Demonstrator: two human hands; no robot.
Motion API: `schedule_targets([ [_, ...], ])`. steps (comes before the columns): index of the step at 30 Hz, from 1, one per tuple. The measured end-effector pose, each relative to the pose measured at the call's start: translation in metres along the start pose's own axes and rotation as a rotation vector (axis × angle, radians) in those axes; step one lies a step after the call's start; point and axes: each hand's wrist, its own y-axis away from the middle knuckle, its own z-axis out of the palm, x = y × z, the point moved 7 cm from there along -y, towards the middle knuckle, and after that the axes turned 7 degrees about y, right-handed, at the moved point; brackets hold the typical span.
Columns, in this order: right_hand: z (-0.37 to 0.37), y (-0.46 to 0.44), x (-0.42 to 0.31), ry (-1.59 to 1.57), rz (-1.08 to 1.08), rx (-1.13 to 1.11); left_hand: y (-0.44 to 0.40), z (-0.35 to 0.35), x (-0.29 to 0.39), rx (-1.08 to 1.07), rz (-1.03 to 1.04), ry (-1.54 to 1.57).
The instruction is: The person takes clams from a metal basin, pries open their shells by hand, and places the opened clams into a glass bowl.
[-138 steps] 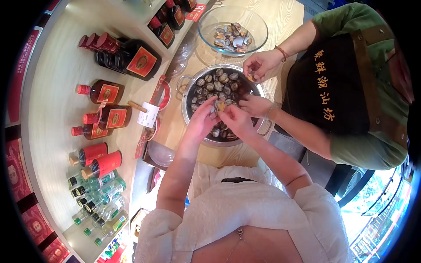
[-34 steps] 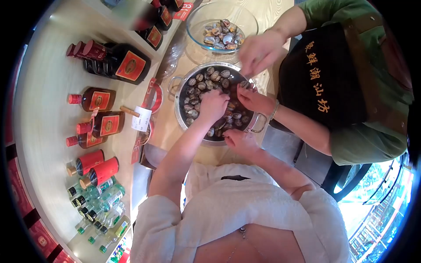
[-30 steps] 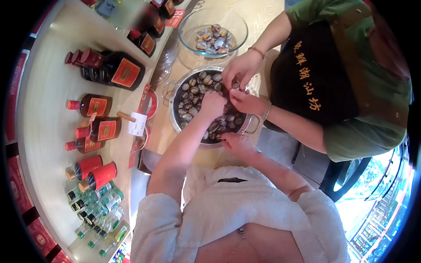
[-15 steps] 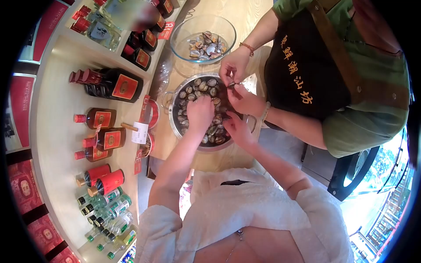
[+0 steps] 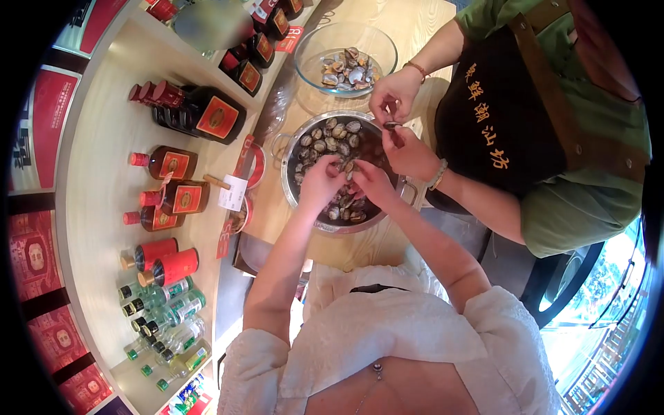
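Note:
A round metal basin [image 5: 289, 181] holds dark water and many striped clams [image 5: 339, 130]. Over its middle, my left hand [image 5: 323, 181] and my right hand [image 5: 373, 185] meet around a small clam [image 5: 349, 168], gripping it between their fingertips. Behind the basin stands a glass bowl [image 5: 299, 68] with opened clams [image 5: 351, 69] in it. At the basin's right rim, a co-worker's two hands [image 5: 401, 138] pinch another clam [image 5: 391, 125].
The co-worker, in a dark apron [image 5: 484, 117], stands on the right. Shelves on the left hold dark bottles [image 5: 220, 116], red cylinders [image 5: 175, 267] and clear bottles [image 5: 181, 309]. A red-rimmed container [image 5: 257, 166] and a paper tag [image 5: 232, 193] are beside the basin.
My left hand has lifted from the clams and come together with my right hand around one clam. The co-worker's hands remain together on a clam.

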Motion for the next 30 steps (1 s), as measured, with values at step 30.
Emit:
schedule_targets([
  [30, -0.018, -0.005, -0.038, 0.720, -0.414, 0.363, -0.014, 0.013, -0.024, -0.209, -0.445, 0.559],
])
